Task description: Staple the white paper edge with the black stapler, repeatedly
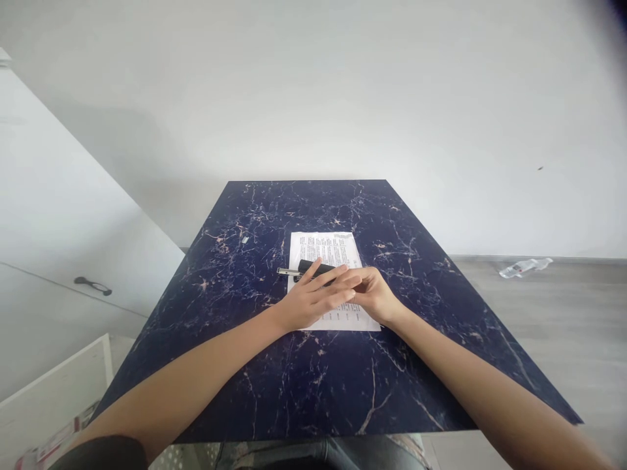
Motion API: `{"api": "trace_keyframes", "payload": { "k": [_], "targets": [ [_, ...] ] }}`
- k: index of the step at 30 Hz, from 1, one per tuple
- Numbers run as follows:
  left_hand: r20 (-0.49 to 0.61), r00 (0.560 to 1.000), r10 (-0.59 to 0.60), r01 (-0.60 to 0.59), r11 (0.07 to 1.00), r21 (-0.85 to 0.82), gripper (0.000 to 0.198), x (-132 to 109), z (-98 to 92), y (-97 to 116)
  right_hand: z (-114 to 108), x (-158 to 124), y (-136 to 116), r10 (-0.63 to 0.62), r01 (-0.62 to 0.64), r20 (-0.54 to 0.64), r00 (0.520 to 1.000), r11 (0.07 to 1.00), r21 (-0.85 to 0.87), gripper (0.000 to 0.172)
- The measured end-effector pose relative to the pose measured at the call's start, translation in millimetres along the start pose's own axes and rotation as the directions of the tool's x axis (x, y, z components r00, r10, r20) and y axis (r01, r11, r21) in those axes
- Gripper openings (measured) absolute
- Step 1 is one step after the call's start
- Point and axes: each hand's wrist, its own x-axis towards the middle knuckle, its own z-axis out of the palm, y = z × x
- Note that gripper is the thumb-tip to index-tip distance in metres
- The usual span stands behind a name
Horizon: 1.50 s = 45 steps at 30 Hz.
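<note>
A printed sheet of paper (323,245) lies on the dark blue marbled table (313,385). Across it rests a black stapler (304,266), its silver metal end pointing left past the paper's edge. My left hand (313,300) is over the paper, fingers stretched out and apart, partly covering the stapler. At its fingertips my right hand (375,294) is closed in a pinch, with its fingers bent toward the left hand. What the right hand pinches, if anything, is too hidden to make out.
A small pale scrap (245,240) is on the table's left side. To the left stands a white cabinet (59,215) with a dark handle (93,286). A crumpled clear plastic piece (525,267) lies on the floor at right, near the white wall (313,91).
</note>
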Motion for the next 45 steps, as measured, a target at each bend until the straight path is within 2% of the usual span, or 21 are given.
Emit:
{"api": "trace_keyframes", "payload": {
  "k": [3, 7, 11, 13, 15, 17, 18, 20, 22, 24, 26, 27, 28, 30, 32, 36, 38, 41, 43, 45],
  "targets": [
    [-0.022, 1.000, 0.020, -0.018, 0.994, 0.105, 0.055, -1, -0.5, -2, -2, 1, -1, -0.018, 0.018, -0.010, 1.000, 1.000, 0.021, 0.010],
    [-0.067, 0.997, 0.041, -0.030, 0.989, 0.148, 0.052, 0, -4.1, 0, -5, 1, 2, -0.017, 0.016, -0.051, 0.999, 1.000, -0.008, 0.014],
    [-0.097, 0.995, -0.011, 0.027, 0.986, 0.165, 0.054, -2, -3.7, -1, -15, 5, 7, -0.006, 0.001, -0.080, 0.997, 0.998, -0.055, 0.022],
    [-0.103, 0.994, -0.044, 0.061, 0.984, 0.169, 0.055, -5, -5.9, -8, -29, 8, 8, -0.023, 0.001, -0.178, 0.984, 0.992, -0.123, 0.021],
    [-0.149, 0.981, -0.125, 0.152, 0.970, 0.192, 0.057, -8, -14.5, -22, -51, 10, 7, -0.071, -0.007, -0.336, 0.939, 0.974, -0.226, 0.019],
    [-0.233, 0.925, -0.301, 0.354, 0.904, 0.238, 0.057, -13, -30.0, -41, -79, 10, 5, -0.128, -0.048, -0.465, 0.876, 0.936, -0.349, 0.022],
    [-0.269, 0.868, -0.417, 0.483, 0.833, 0.270, 0.055, -17, -39.2, -51, -95, 9, 4, -0.153, -0.086, -0.503, 0.851, 0.903, -0.420, 0.025],
    [-0.273, 0.765, -0.584, 0.643, 0.663, 0.383, 0.044, -26, -56.5, -72, -126, 6, 5, -0.191, -0.205, -0.583, 0.789, 0.813, -0.545, 0.027],
    [-0.278, 0.654, -0.703, 0.726, 0.482, 0.490, 0.039, -37, -68.0, -89, -153, 3, 11, -0.219, -0.340, -0.652, 0.726, 0.710, -0.617, 0.024],
    [-0.259, 0.545, -0.798, 0.756, 0.333, 0.563, 0.043, -48, -72.6, -101, -172, 1, 20, -0.233, -0.432, -0.688, 0.687, 0.632, -0.644, 0.023],
    [-0.202, 0.459, -0.865, 0.756, 0.261, 0.601, 0.043, -56, -73.1, -109, -183, 0, 28, -0.249, -0.483, -0.707, 0.662, 0.579, -0.657, 0.026],
    [-0.168, 0.437, -0.884, 0.753, 0.257, 0.606, 0.041, -59, -73.0, -112, -187, 0, 31, -0.257, -0.497, -0.711, 0.654, 0.563, -0.661, 0.028],
    [-0.127, 0.434, -0.892, 0.747, 0.278, 0.604, 0.039, -61, -73.2, -114, -190, 0, 34, -0.265, -0.503, -0.711, 0.651, 0.551, -0.666, 0.030],
    [-0.102, 0.444, -0.890, 0.747, 0.305, 0.590, 0.038, -63, -74.5, -116, -193, 0, 37, -0.274, -0.502, -0.699, 0.661, 0.531, -0.683, 0.031],
    [-0.122, 0.454, -0.883, 0.760, 0.312, 0.570, 0.036, -63, -76.6, -116, -195, 1, 39, -0.275, -0.503, -0.681, 0.679, 0.502, -0.704, 0.032],
    [-0.173, 0.458, -0.872, 0.816, 0.335, 0.472, 0.027, -60, -78.3, -113, -197, 3, 39, -0.226, -0.527, -0.655, 0.721, 0.435, -0.730, 0.038],
    [-0.225, 0.448, -0.865, 0.871, 0.365, 0.330, 0.023, -57, -76.6, -112, -197, 4, 40, -0.172, -0.523, -0.623, 0.763, 0.402, -0.752, 0.044],
    [-0.261, 0.392, -0.882, 0.896, 0.430, -0.109, 0.013, -54, -71.9, -112, -196, 5, 42, -0.129, -0.516, -0.573, 0.809, 0.308, -0.799, 0.047],
    [-0.234, 0.329, -0.915, 0.825, 0.399, -0.400, 0.026, -51, -69.2, -112, -196, 6, 44, -0.121, -0.514, -0.549, 0.827, 0.235, -0.825, 0.044],
    [-0.185, 0.285, -0.941, 0.761, 0.339, -0.553, 0.041, -48, -68.1, -111, -196, 6, 46, -0.125, -0.510, -0.540, 0.833, 0.208, -0.835, 0.044]
  ]
}}
